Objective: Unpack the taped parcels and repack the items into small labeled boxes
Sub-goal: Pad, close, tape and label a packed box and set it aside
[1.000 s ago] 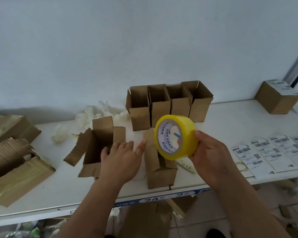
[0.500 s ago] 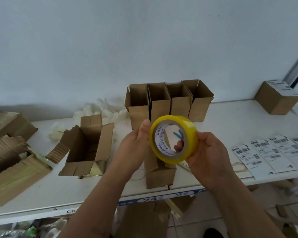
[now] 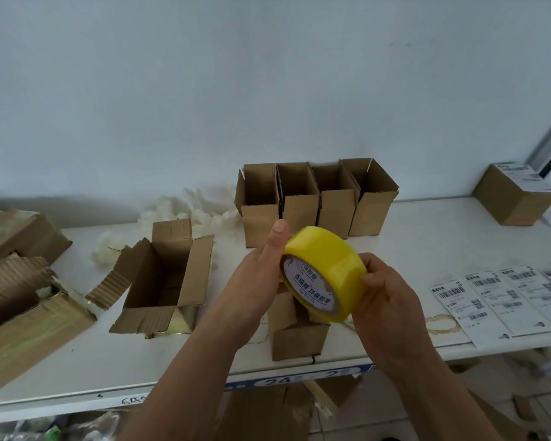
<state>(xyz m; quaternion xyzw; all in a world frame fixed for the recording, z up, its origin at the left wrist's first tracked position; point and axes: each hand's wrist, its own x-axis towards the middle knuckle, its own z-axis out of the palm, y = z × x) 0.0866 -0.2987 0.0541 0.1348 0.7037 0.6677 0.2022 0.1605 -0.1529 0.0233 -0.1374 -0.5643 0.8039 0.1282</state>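
Just white shelf (image 3: 427, 256) against white wall (image 3: 268, 90)

Two bare forearms enter from the bottom edge, no sleeves visible anywhere along them. Left hand (image 3: 261, 275): no ring, no glove, no watch or band at the wrist; thumbnail short and plain. Right hand (image 3: 392, 300): likewise bare, no jewellery, wrist uncovered. No other clothing in view.
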